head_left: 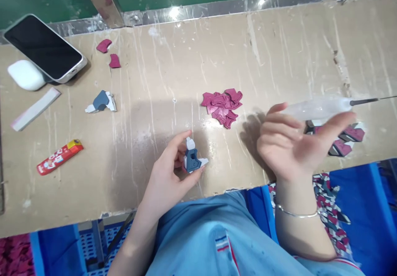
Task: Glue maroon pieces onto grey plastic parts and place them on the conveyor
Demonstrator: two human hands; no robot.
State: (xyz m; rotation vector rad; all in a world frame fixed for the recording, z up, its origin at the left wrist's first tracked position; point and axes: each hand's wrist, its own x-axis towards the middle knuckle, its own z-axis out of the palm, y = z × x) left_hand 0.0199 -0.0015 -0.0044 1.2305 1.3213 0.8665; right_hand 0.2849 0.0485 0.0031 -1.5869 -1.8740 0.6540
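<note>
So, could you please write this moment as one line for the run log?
left hand: holds blue-and-white part | right hand: holds white needle-tipped tool | table: pile of maroon pieces

My worktop (130,172) looks like smooth board, glossy in patches and streaked with pale marks; the strip (198,15) along its far edge is shiny, scuffed metal; the part (192,161) in my left hand (172,170) looks like matt plastic; the bottle (322,108) in my right hand (287,143) is smooth, translucent plastic, its needle (387,97) metal; the maroon pieces (221,104) between the far and near edges have a plastic sheen; by the far left corner, the phone (43,46) has a glossy, glass-like screen; my bracelet (297,215) is polished metal, my shirt (198,236) matt cloth.
</note>
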